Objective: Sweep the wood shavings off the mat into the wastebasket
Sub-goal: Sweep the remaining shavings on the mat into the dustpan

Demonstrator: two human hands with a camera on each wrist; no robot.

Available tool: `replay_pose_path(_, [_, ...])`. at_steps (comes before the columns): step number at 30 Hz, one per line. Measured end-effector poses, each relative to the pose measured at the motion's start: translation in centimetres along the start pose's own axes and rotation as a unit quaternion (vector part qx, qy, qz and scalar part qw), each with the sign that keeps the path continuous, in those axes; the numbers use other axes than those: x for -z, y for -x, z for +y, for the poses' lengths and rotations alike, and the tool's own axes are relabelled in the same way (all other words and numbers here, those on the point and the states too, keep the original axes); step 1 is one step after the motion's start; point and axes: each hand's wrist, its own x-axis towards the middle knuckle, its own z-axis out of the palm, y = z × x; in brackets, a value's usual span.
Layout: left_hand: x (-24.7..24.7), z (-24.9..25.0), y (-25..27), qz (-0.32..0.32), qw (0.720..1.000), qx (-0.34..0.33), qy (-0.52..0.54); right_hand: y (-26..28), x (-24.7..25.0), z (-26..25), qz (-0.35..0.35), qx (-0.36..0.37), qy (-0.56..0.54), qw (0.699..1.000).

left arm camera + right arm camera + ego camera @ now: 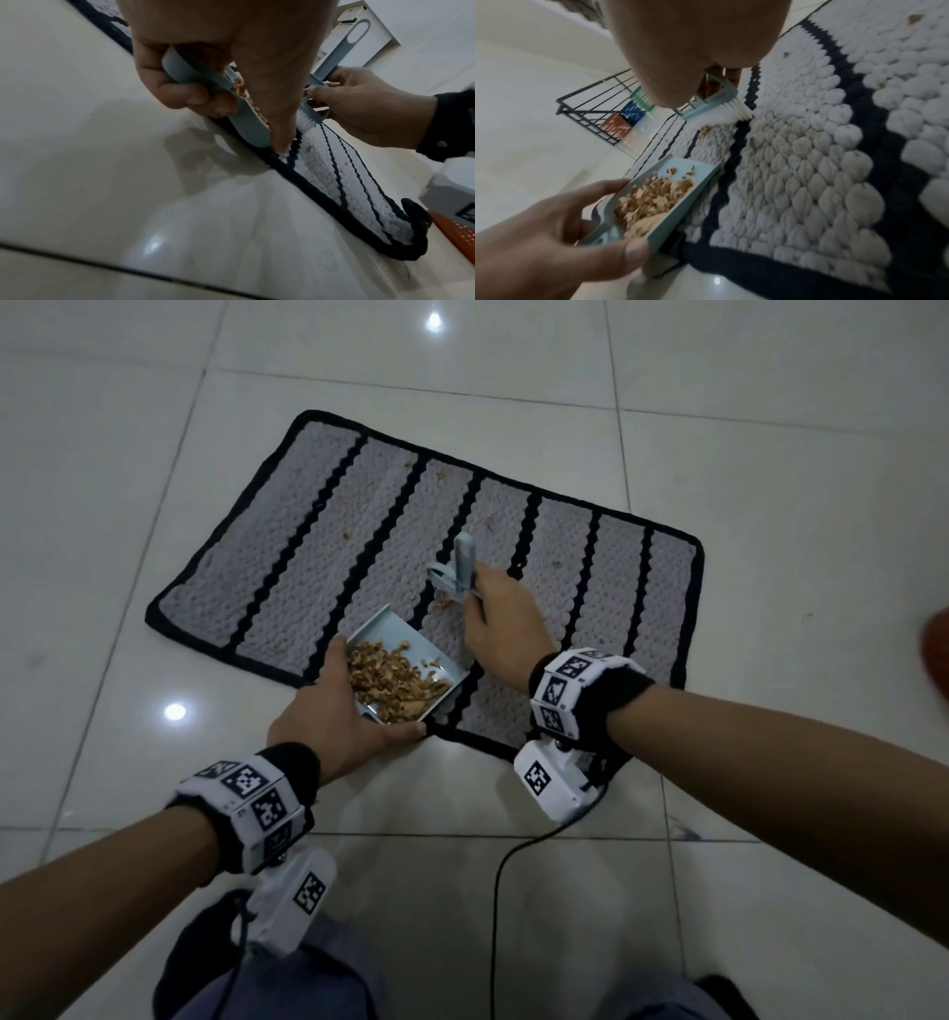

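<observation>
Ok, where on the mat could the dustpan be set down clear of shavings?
The left grey bands of the mat, left of the dustpan, look nearly bare. It is crowded around the brush, where loose shavings lie; a few more dot the far bands.

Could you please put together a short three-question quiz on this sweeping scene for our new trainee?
1. True or false: the dustpan already holds a pile of wood shavings.
2. Which hand holds the brush? A) the left hand B) the right hand C) neither
3. Fill in: the brush's white bristles rest on the striped ____.

Key
1. True: the pan is well filled, and a few loose shavings still lie on the mat.
2. B: the right hand grips the brush, while the left hand holds the dustpan at the mat's near edge.
3. mat
</observation>
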Motion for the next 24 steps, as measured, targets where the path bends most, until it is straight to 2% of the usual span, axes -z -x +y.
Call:
replay_pose_path(10, [-0.3, -0.7, -0.4, 0.001, 0.999, -0.010, 0.039, 5.6, -0.8, -2.0, -0.060, 0.104, 0.024, 0.993])
replay_pose_path(13, [-0.4, -0.7, -0.3, 0.000, 0.999, -0.015, 0.049, 6.1, -0.8, -1.7, -0.059, 0.119, 0.016, 0.991])
replay_pose_path(16, [-0.3, -0.5, -0.3, 0.007, 0.998, -0.020, 0.061, 5.7, -0.2, -1.5, -0.030, 0.110, 0.003, 0.993])
replay_pose_path(21, [-0.1, -0.2, -0.4, 0.031, 0.994, -0.049, 0.088, 4.1, 1.5, -1.6, -0.026, 0.085, -0.038, 0.995])
replay_pose_path(24, [0.6, 0.0, -0.7, 0.025, 0.995, -0.058, 0.074, 2.5, 2.9, -1.9, 0.013, 0.024, -0.061, 0.998])
